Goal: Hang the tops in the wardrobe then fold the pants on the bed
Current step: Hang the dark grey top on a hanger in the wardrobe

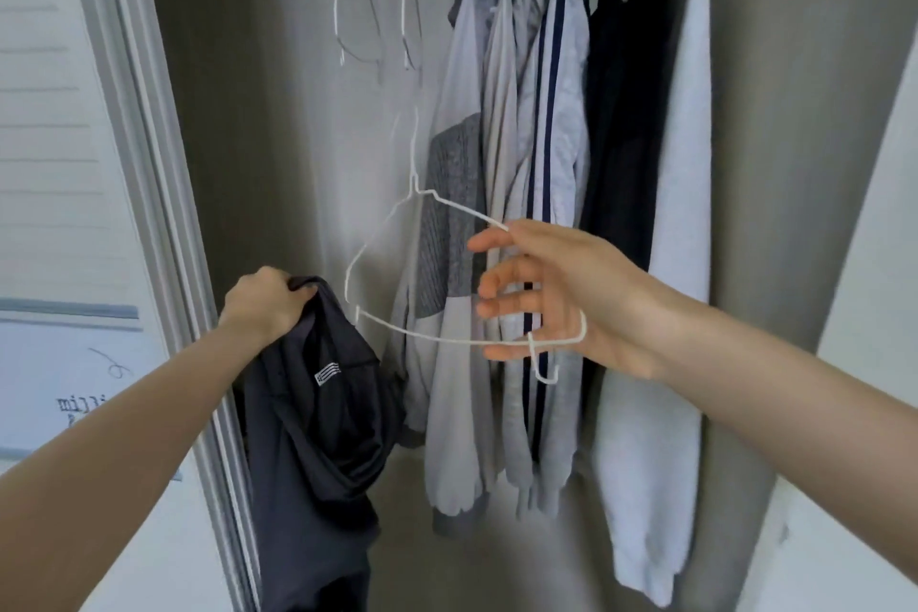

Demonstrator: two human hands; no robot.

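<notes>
A dark grey top (318,417) with a small white label hangs down in front of the open wardrobe, bunched at its collar in my left hand (266,306). To its right my right hand (551,298) holds a white wire hanger (397,273) by its right shoulder and bottom bar, the hook pointing up and the fingers spread through the frame. The hanger is off the rail, level with the top and apart from it.
Two empty white hangers (355,10) hang on the rail at upper middle. Several hung tops (571,164), grey, striped, black and white, fill the right half. The wardrobe's door frame (149,164) stands at left, a white wall at far right.
</notes>
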